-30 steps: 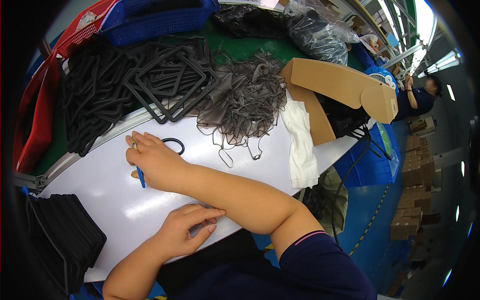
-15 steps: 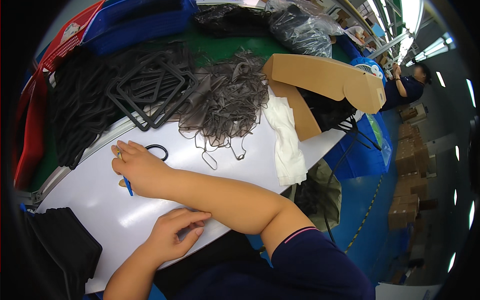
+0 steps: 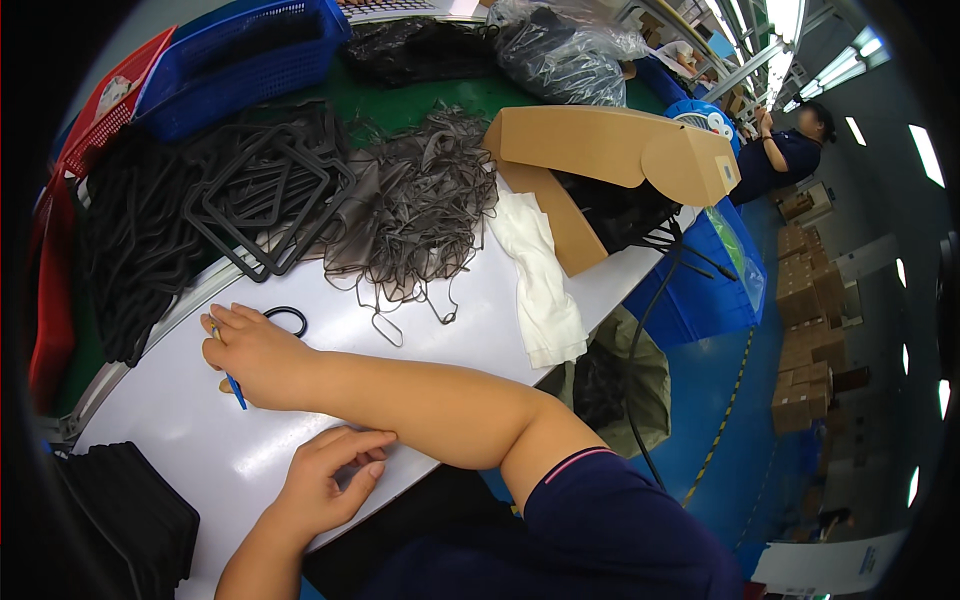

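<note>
My right arm reaches across the white tabletop [image 3: 440, 345] to the left. My right hand [image 3: 262, 360] is closed round a slim blue pen-like tool [image 3: 236, 392], whose yellowish end shows by the fingers. Beside that hand lies a black ring [image 3: 290, 313], partly hidden behind it. My left hand [image 3: 325, 482] rests below the right forearm, fingers loosely bent and thumb apart, with nothing in it. Beyond the hands are black rectangular frames [image 3: 270, 205] and a tangled heap of dark, see-through pieces with thin looped edges [image 3: 415, 200].
Black frames [image 3: 130, 510] stand stacked at the near left. A white cloth [image 3: 540, 285] and brown cardboard [image 3: 570, 140] lie on the right. Blue [image 3: 240, 75] and red [image 3: 110, 105] baskets stand at the back left. A cable [image 3: 640, 370] hangs past the table edge; a person [image 3: 790, 150] stands beyond.
The whole view has shifted, so the table and things on it sit farther left. Both hands keep nearly the same pose, and the blue tool is still held.
</note>
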`<move>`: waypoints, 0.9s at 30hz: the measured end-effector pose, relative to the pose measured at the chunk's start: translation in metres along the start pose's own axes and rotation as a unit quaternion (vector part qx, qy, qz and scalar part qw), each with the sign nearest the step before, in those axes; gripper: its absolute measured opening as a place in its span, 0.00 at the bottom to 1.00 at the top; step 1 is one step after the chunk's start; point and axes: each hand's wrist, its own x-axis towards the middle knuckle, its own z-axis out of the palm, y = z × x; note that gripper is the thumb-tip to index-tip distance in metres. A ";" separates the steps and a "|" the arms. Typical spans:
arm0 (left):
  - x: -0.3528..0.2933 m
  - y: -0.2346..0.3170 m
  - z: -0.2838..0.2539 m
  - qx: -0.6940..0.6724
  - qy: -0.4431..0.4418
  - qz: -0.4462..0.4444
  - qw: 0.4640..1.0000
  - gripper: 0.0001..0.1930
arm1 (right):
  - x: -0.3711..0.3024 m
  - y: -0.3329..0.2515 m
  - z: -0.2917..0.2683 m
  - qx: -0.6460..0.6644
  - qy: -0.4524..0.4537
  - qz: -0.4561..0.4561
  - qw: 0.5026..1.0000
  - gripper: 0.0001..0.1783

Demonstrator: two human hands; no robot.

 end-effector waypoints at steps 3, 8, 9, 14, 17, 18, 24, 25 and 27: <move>0.000 0.000 -0.002 -0.004 -0.011 -0.009 1.000 0.16 | 0.000 0.000 0.000 0.005 -0.002 0.002 1.000 0.19; 0.000 0.001 -0.001 0.003 -0.012 -0.001 1.000 0.16 | 0.001 0.001 0.000 0.004 0.000 -0.002 1.000 0.18; 0.000 0.001 -0.001 0.004 -0.013 -0.004 1.000 0.16 | 0.000 0.001 0.000 0.004 0.000 -0.002 1.000 0.18; 0.000 0.002 -0.002 0.005 -0.015 -0.005 1.000 0.16 | 0.000 -0.001 -0.001 0.009 -0.002 -0.001 1.000 0.18; 0.000 0.001 -0.001 0.005 -0.012 -0.004 1.000 0.16 | 0.001 -0.001 -0.001 0.006 -0.004 -0.001 1.000 0.18; 0.000 0.001 -0.001 0.004 -0.011 -0.004 1.000 0.16 | 0.001 -0.001 -0.001 0.006 -0.004 -0.001 1.000 0.18; 0.000 -0.001 0.001 0.004 0.001 0.000 1.000 0.18 | 0.001 -0.001 0.000 0.002 -0.003 -0.001 1.000 0.19; 0.000 -0.001 0.001 0.004 0.000 0.000 1.000 0.18 | 0.000 -0.001 0.000 0.000 -0.003 -0.001 1.000 0.19; 0.000 0.000 0.001 0.003 -0.002 -0.001 1.000 0.17 | 0.000 -0.001 0.000 -0.002 -0.003 -0.001 1.000 0.19</move>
